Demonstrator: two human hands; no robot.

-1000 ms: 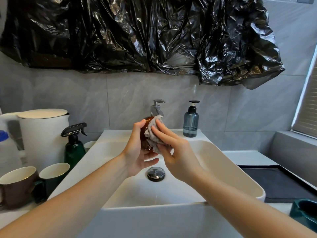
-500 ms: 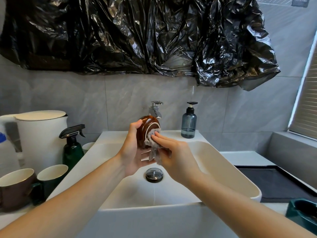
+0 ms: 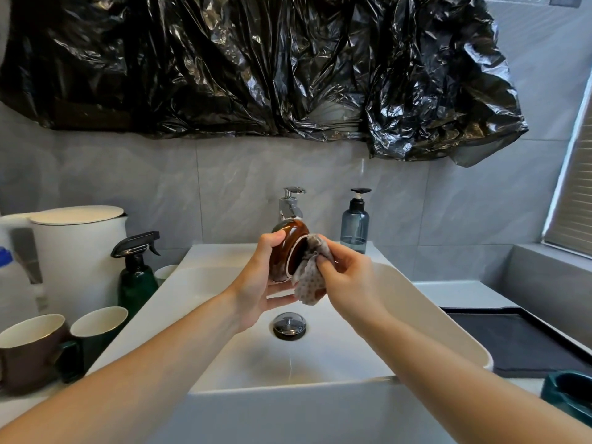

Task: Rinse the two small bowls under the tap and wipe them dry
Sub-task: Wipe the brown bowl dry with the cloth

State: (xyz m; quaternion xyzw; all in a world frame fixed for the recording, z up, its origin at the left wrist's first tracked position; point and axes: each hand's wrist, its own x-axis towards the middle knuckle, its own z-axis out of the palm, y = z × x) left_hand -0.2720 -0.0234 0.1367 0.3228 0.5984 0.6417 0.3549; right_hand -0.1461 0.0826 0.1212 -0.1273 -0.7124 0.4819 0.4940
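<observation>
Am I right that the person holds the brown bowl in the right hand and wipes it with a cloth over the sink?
Not quite: the head view shows the left hand gripping the brown bowl; the right hand holds the cloth against it, over the sink.

One head-worn wide view looks forward and slightly down, close over the sink (image 3: 400, 285) at lower centre; the tap (image 3: 291, 203) sits mid-frame, the wall fills the upper half.
</observation>
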